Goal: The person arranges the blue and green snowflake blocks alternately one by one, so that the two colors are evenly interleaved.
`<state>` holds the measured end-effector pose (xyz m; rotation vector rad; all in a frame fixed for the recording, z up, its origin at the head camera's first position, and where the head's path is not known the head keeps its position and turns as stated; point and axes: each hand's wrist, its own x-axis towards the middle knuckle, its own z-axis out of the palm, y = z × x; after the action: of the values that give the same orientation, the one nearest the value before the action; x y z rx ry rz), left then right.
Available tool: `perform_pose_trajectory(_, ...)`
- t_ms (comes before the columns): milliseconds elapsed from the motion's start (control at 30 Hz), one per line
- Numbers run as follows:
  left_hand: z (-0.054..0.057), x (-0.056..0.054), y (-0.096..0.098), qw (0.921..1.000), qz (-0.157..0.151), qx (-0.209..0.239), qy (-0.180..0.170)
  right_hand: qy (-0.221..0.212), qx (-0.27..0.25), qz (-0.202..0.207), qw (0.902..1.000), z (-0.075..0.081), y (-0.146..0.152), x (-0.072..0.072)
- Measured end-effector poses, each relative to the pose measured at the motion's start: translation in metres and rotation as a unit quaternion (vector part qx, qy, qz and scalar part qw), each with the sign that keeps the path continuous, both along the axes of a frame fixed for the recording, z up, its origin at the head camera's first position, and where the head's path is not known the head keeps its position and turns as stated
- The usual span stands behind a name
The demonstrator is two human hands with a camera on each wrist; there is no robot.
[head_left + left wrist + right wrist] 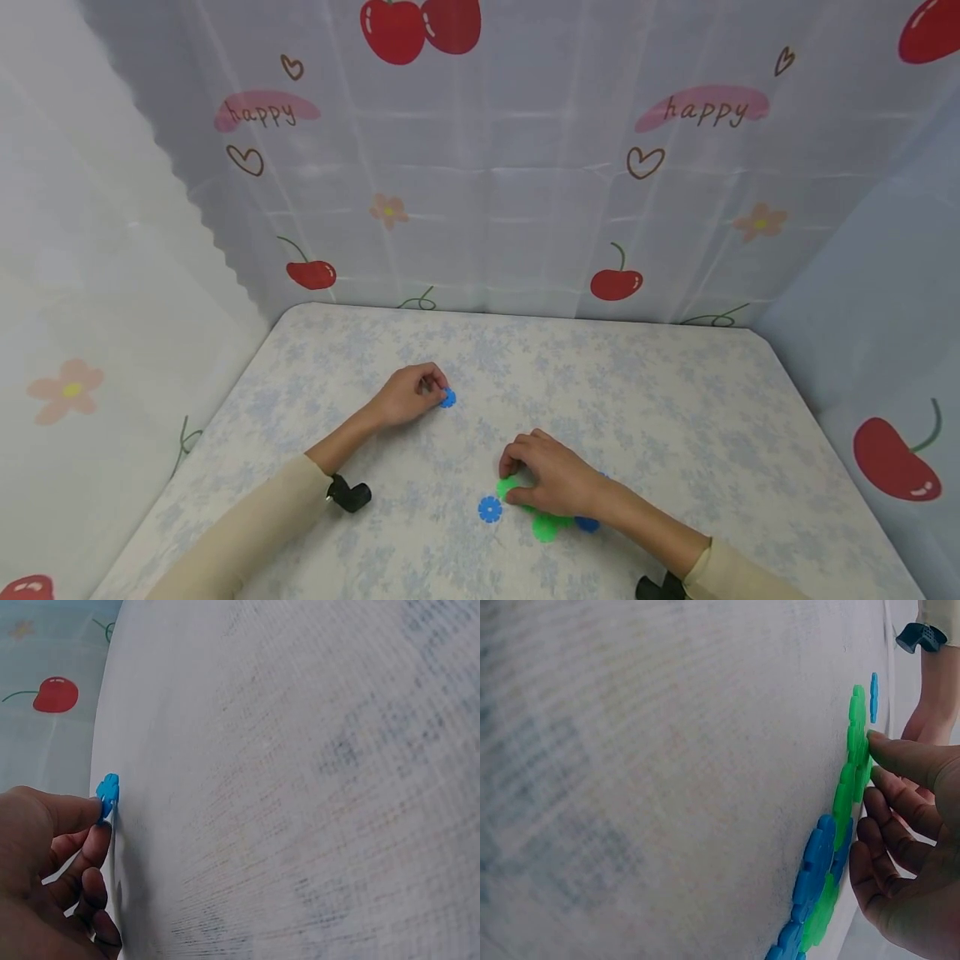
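Note:
My left hand (408, 393) pinches a blue notched plastic disc (448, 397), a snowflake-type building piece, between thumb and fingertips. In the left wrist view the same blue disc (108, 792) stands on edge in the fingers, close to the tabletop. Nearer the front, my right hand (555, 477) is over a cluster of green and blue discs, its thumb and index finger at a green disc (507, 487) on the cluster's left end. Thumb and fingertips meet that green disc (861, 742) in the right wrist view. The palm hides part of the cluster from above.
A loose blue disc (490, 509) lies left of the right hand. Another green disc (545, 527) and a blue disc (587, 524) show below the right hand. The pale patterned tabletop (637, 383) has cherry-printed curtains (480, 233) behind it and at both sides.

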<state>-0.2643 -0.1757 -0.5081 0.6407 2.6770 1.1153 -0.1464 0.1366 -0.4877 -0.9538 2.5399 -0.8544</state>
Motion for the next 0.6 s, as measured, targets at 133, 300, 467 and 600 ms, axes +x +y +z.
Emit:
perform_pose_trajectory(133,0.000,-0.006,-0.004,0.9997,0.021,-0.005,-0.006,-0.001,0.000,0.003,1.0000,0.000,0.000,0.000)
perform_pose_trajectory(300,0.001,-0.013,-0.009,0.9992,0.039,-0.012,-0.005,0.001,-0.003,0.007,1.0000,0.002,0.000,-0.001)
perform_pose_trajectory(467,0.000,-0.019,-0.011,0.9989,0.046,-0.012,0.004,0.000,0.000,0.008,1.0000,0.003,0.001,-0.001)
perform_pose_trajectory(600,0.000,-0.022,-0.009,0.9983,0.049,-0.023,0.020,-0.002,0.002,0.009,1.0000,0.003,0.001,-0.001)
